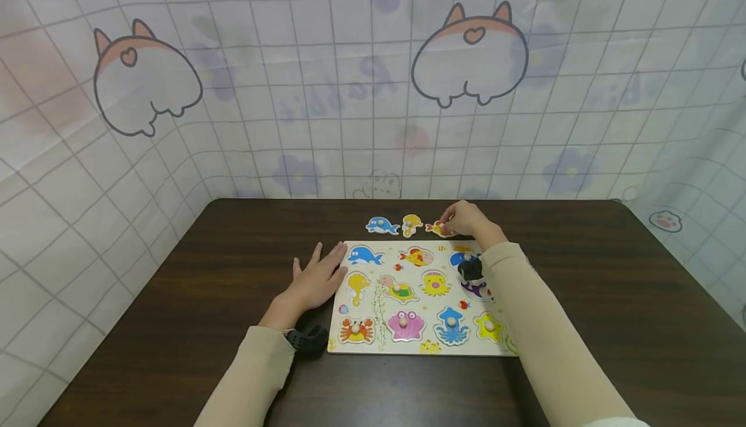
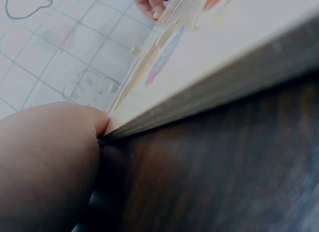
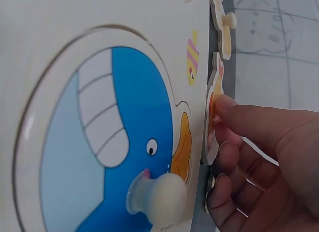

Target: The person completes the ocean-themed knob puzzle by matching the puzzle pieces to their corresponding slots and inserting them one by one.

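My right hand [image 1: 469, 221] is past the board's far edge and pinches a small orange-and-yellow fish puzzle piece [image 1: 432, 227]. In the right wrist view, the thumb and curled fingers cover the fish's knob. My left hand [image 1: 315, 282] rests with spread, straight fingers on the left edge of the wooden puzzle board [image 1: 425, 310]. Left of the fish, a blue dolphin-like piece [image 1: 379, 225] and a yellow seahorse piece [image 1: 411, 225] lie on the table. Matching dolphin, seahorse and fish pictures show on the board's upper part.
Several knobbed pieces sit in the board, among them a turtle [image 1: 399, 291], crab [image 1: 357, 332], pink shell [image 1: 406, 328], squid [image 1: 451, 331] and blue whale [image 3: 137, 92]. My right sleeve [image 1: 542, 323] covers the board's right side. A patterned cloth [image 1: 350, 135] hangs behind the dark table [image 1: 192, 310].
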The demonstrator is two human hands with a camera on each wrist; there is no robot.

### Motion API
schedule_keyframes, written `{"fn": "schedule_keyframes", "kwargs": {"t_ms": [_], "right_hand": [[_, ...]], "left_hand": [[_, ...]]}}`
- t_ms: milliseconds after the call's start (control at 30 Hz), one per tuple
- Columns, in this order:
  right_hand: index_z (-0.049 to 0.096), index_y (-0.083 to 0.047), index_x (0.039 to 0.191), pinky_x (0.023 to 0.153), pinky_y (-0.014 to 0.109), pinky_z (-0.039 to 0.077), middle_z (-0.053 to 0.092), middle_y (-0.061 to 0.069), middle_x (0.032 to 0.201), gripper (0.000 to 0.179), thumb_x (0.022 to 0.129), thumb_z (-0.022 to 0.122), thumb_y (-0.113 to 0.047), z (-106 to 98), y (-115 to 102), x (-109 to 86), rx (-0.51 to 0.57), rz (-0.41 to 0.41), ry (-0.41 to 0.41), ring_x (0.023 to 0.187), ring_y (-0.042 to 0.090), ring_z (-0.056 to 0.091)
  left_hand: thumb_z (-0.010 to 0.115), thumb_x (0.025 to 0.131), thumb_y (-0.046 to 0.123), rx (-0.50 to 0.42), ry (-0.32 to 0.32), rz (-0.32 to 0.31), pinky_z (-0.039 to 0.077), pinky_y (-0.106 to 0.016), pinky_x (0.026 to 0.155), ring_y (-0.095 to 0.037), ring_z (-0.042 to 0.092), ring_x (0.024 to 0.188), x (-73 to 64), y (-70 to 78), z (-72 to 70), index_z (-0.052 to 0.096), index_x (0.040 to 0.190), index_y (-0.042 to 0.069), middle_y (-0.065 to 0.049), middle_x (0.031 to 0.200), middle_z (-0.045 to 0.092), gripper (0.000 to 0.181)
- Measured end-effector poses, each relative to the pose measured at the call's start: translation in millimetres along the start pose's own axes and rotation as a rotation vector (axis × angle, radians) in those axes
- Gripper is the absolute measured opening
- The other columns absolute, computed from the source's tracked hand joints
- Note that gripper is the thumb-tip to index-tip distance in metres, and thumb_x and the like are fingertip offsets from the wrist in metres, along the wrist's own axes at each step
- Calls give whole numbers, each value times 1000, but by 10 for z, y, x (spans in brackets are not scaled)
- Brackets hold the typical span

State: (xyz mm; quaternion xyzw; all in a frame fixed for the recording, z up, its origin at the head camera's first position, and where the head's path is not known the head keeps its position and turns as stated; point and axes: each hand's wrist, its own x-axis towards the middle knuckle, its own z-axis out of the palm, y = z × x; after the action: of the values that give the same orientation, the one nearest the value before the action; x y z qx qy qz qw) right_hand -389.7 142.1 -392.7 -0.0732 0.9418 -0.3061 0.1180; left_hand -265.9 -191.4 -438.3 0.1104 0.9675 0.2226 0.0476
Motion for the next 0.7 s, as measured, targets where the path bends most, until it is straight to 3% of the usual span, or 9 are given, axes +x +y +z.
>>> {"fn": "schedule_keyframes", "kwargs": {"t_ms": [200, 700], "right_hand": [[72, 2, 111, 86, 42, 52, 70, 15, 102, 17, 100, 67, -10, -11, 5, 2, -20, -21, 5, 90, 27, 61], [73, 0, 107, 84, 43, 53, 71, 11, 95, 16, 100, 68, -14, -142, 27, -165, -72, -116, -7, 86, 25, 64]], "left_hand": [[45, 109, 38, -11, 7, 9, -8, -76, 112, -39, 0, 156, -11, 0, -17, 23, 165, 19, -4, 170, 20, 64], [46, 109, 38, -6, -3, 7, -9, -75, 112, -39, 0, 156, -6, 17, -28, 22, 166, 18, -5, 169, 20, 64]]}}
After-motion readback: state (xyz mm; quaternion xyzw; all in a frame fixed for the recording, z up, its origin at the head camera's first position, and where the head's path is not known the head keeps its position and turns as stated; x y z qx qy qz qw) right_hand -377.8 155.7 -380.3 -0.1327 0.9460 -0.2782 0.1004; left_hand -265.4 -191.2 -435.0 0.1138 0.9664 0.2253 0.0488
